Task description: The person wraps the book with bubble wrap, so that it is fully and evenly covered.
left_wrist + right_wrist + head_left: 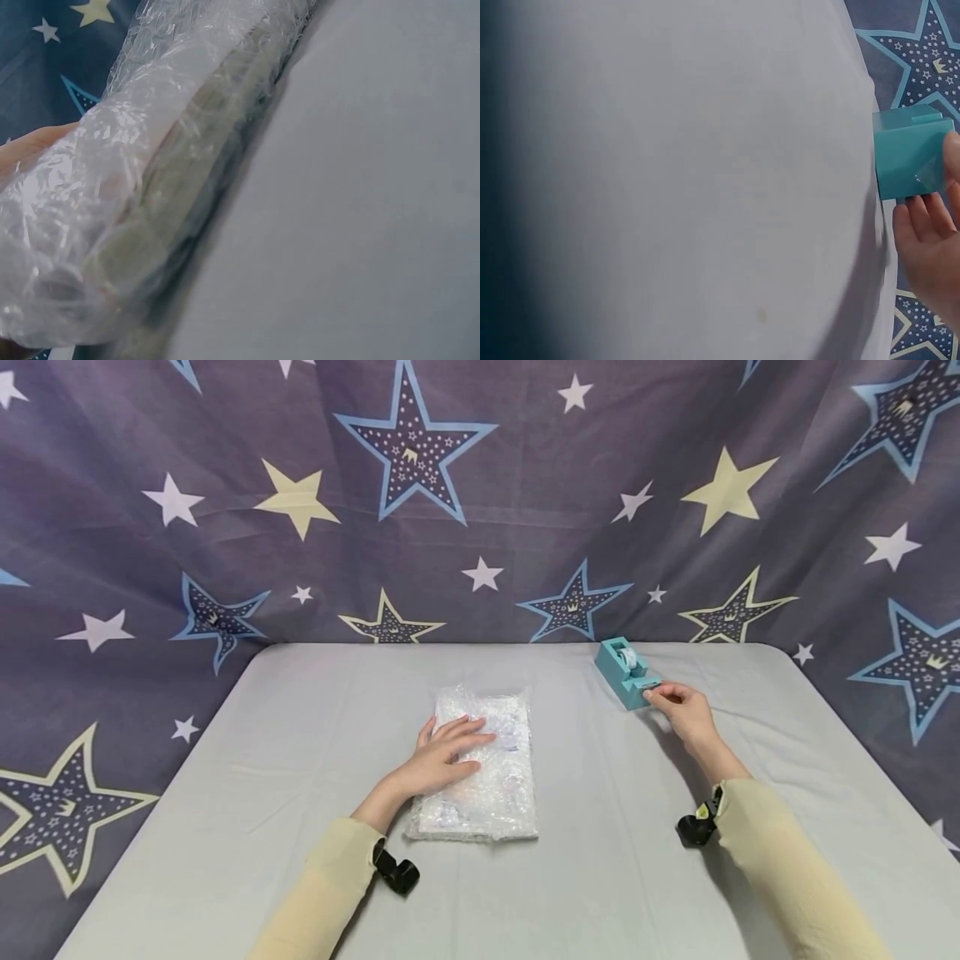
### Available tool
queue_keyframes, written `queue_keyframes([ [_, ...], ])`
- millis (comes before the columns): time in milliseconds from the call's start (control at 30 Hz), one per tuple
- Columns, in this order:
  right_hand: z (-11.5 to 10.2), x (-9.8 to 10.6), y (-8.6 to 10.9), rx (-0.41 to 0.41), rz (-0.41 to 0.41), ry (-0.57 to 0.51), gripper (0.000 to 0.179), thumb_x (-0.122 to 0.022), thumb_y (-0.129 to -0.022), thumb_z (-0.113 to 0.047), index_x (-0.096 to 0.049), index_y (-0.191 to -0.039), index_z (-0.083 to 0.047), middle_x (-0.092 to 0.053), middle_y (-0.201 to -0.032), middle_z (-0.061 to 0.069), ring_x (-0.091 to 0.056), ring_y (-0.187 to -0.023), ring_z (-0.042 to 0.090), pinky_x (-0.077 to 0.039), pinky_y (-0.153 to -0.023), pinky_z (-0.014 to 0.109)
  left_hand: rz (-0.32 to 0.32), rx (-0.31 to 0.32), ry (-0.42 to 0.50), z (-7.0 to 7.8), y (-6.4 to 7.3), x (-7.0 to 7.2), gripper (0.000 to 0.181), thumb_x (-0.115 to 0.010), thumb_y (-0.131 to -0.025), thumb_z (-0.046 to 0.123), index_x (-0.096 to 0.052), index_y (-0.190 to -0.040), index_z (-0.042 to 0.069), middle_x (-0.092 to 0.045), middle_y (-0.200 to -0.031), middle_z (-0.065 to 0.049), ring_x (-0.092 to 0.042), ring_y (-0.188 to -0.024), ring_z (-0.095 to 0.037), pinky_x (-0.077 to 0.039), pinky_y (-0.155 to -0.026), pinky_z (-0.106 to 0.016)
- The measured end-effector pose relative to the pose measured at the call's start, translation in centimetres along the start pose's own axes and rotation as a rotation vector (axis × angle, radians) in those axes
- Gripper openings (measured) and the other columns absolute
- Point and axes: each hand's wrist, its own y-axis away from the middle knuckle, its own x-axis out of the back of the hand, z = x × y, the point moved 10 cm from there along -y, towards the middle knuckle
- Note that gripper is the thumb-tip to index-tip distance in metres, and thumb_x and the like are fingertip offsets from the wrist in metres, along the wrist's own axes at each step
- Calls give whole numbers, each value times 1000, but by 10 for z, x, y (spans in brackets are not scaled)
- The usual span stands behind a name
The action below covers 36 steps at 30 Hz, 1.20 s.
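A flat rectangular package in bubble wrap (504, 785) lies on the table in the head view. My left hand (442, 758) rests on top of it with fingers spread. The left wrist view shows the clear bubble wrap (97, 172) close up, around something book-like whose pages or edge show greenish and blurred. To the right stands a teal tape dispenser (619, 672) with a roll of clear tape (627, 657). At its cutter end, my right hand (686, 714) pinches the end of the tape (931, 174) between thumb and index finger.
A pale cloth covers the table (300, 735). Behind it hangs a dark curtain (525, 527) printed with stars. The dispenser stands near the table's back edge. Each wrist carries a small black camera (397, 872).
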Motion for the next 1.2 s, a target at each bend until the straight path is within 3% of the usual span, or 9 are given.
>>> queue_keyframes([
  [133,-2,1,-1,31,18,31,32,-60,-87,-27,-57,-97,4,-52,-100,2,-45,-76,2,-39,-61,12,3,-9,2,1,0,-1,42,-54,-90,30,-49,-131,23,-33,-146,-2,-21,-137,-24,10,-106,-56],
  [333,-7,2,1,49,48,83,30,-59,-88,-23,-57,-97,6,-55,-105,12,-44,-74,1,-38,-60,12,5,-6,9,2,0,0,43,-54,-89,30,-49,-131,22,-33,-146,-2,-20,-137,-24,10,-106,-56],
  [467,-10,2,1,57,60,100,27,-59,-88,-21,-57,-95,5,-55,-102,12,-44,-73,1,-38,-60,11,7,-2,17,3,0,1,43,-54,-89,29,-49,-131,22,-33,-146,-3,-21,-137,-25,11,-106,-56],
  [767,-9,2,1,53,56,159,28,-57,-90,-24,-56,-96,3,-57,-106,16,-47,-80,9,-39,-63,13,16,-11,14,3,1,1,43,-54,-89,29,-50,-131,21,-34,-145,-3,-22,-136,-25,10,-106,-56],
  [1200,-10,3,-1,57,61,247,25,-57,-89,-23,-56,-94,1,-58,-98,15,-50,-82,17,-40,-67,20,16,-7,11,0,1,1,42,-54,-89,29,-49,-131,22,-33,-146,-2,-21,-137,-25,10,-106,-56],
])
